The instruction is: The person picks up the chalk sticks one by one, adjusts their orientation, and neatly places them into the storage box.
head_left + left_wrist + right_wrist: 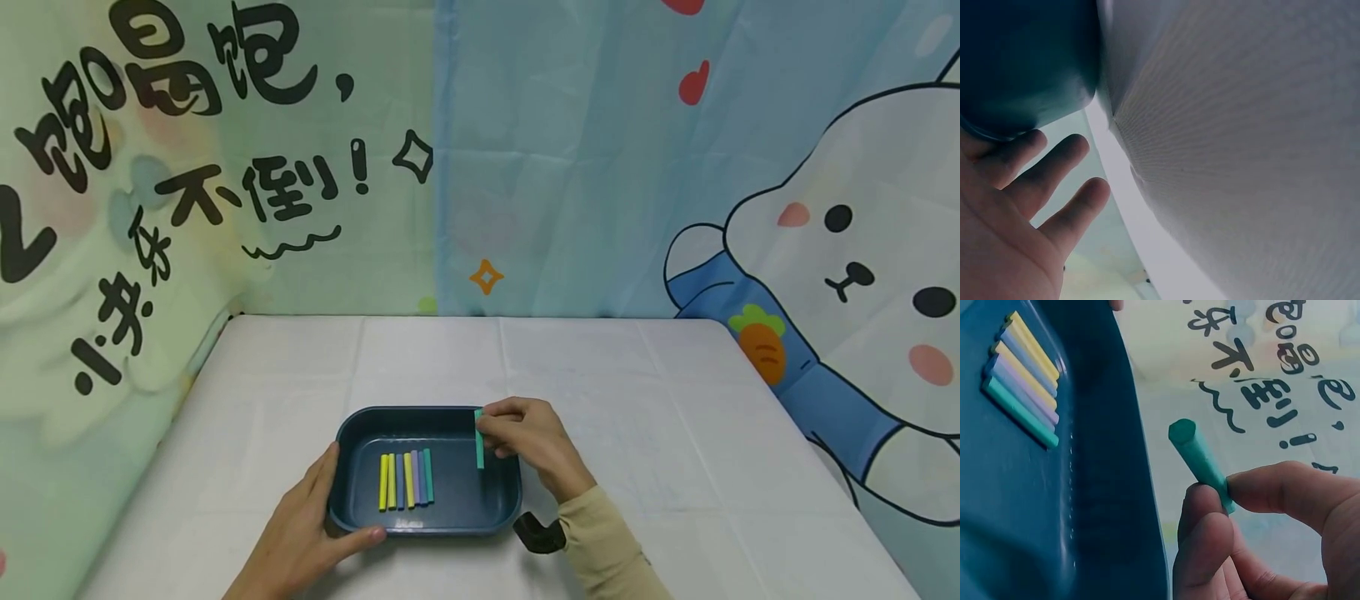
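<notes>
A dark blue tray (472,525) sits on the white-covered table. Inside it, a row of several chalk sticks (409,481) lies side by side, in yellow, blue, purple and green. Over the tray's right part, my right hand (531,437) pinches a green chalk stick (1200,459) near one end, between thumb and fingertips. The stick's other end, faceted, points away from the hand in the right wrist view. My left hand (300,521) rests against the tray's front left corner, thumb at the front rim and fingers along the left side. In the left wrist view its fingers spread loosely beside the tray.
White cloth (652,442) covers the table around the tray. Behind stands a printed curtain (555,167) with writing and a cartoon animal. A black curved object (538,533) shows at the right wrist, beside the beige sleeve (607,542).
</notes>
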Motion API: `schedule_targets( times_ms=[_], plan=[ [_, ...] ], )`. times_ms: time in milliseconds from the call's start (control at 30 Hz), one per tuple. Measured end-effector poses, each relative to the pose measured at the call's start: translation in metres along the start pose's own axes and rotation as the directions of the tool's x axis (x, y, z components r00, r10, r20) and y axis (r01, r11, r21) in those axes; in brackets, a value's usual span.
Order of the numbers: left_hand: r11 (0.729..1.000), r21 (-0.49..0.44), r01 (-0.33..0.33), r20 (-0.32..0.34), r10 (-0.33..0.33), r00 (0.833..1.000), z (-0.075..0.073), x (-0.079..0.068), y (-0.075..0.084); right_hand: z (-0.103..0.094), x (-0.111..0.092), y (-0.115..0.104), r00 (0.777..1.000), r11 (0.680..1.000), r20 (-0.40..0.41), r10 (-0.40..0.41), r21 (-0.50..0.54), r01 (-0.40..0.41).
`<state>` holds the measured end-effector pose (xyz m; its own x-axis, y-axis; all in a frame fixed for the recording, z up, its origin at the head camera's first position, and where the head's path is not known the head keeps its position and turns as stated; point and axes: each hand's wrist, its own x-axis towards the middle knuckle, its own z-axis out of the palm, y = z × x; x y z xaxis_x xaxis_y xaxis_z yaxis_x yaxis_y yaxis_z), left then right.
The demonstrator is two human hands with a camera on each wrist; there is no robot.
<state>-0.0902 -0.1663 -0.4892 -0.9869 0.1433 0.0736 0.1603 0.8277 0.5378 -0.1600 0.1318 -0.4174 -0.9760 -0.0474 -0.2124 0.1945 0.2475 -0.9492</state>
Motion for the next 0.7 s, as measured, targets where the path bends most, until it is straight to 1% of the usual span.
schedule_targets(
  times_ms=[167,367,600,700],
  plan=[
    [1.0,-0.002,0.009,0.003,-0.009,1.0,0.0,0.0,0.0,0.008,0.002,-0.002,1.0,1.0,0.015,-0.018,-0.007,0.019],
    [1.0,-0.004,0.027,0.026,-0.027,0.999,-0.001,0.0,0.0,0.019,0.006,-0.001,1.0,0.999,0.012,-0.022,-0.028,0.023],
    [1.0,-0.014,0.015,0.022,-0.015,1.0,-0.001,0.0,-0.001,0.029,0.009,0.003,1.0,0.999,0.018,-0.025,-0.045,0.026],
    [1.0,-0.015,0.021,0.028,-0.02,0.999,-0.001,0.0,-0.001,0.033,0.008,0.006,0.999,0.998,0.029,-0.031,-0.058,0.032]
  ],
)
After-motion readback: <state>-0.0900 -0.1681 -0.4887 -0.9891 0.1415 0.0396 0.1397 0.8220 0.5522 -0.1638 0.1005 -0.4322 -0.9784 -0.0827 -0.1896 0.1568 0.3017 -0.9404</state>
